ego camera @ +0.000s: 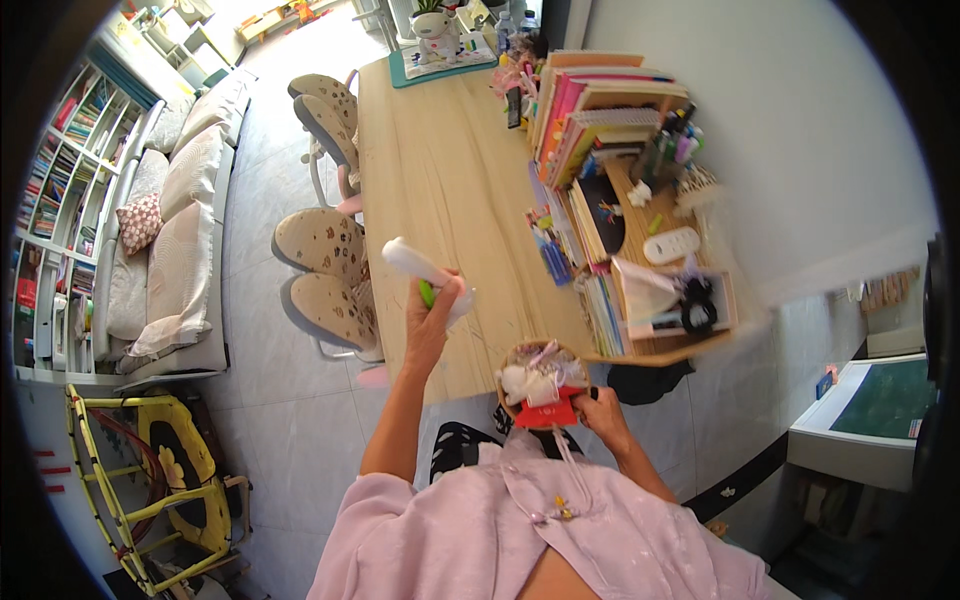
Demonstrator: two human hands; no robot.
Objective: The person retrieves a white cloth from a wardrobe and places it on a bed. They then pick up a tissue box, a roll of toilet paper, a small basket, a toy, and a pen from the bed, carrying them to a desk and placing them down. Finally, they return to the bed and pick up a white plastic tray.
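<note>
Raised over the near part of the wooden table (442,180), my left hand (431,319) grips a long white object (414,259) with a rounded end. A bright green piece (427,293) shows between the fingers; I cannot tell whether it belongs to the white object. At the table's near edge, my right hand (602,420) holds a small round basket (504,397) by its right side. White and pale pink items (536,375) fill it, some perhaps wrapped in clear plastic. A red paper packet (546,412) lies at the basket's near rim.
A wooden desk organizer (675,351) with books, pens, a white remote-like device (671,244) and an open box (720,300) stands along the right side. Patterned chairs (319,238) line the left edge. A white toy robot (436,36) sits at the far end.
</note>
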